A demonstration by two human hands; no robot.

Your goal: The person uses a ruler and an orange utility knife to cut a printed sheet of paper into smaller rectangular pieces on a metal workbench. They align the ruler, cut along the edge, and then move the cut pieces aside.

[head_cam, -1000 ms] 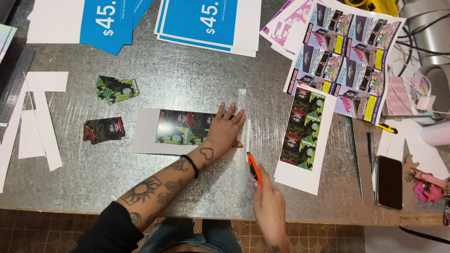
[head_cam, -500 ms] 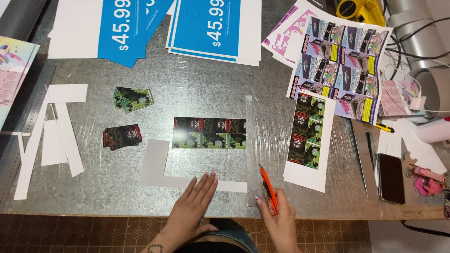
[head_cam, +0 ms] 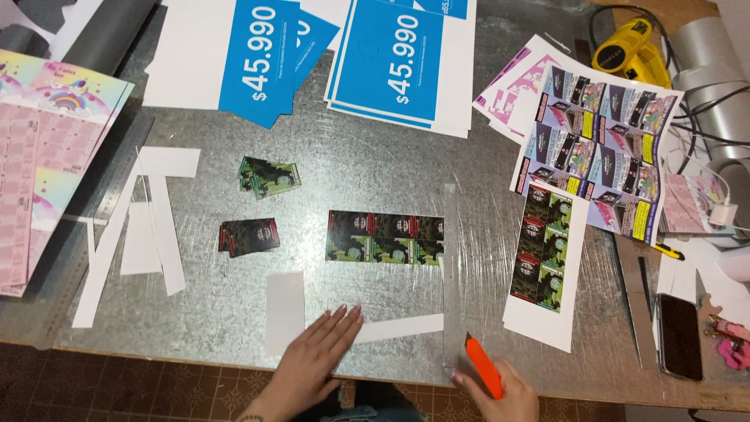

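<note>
Pressing flat, the left hand is spreading its fingers on the white paper scrap, pinning it down. The right hand is gripping an orange knife beside the clear ruler.

Left hand flat on white L-shaped offcut, near edge. Right hand gripping orange utility knife beside clear ruler. Cut card block just beyond.

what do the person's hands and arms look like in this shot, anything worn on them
Both the left hand and the right hand are bare: no gloves, and no sleeves or rings show. The fingernails are long with pale polish. A dark mark at the left wrist, on the frame's bottom edge, is cut off, so I can't tell what it is.
</note>
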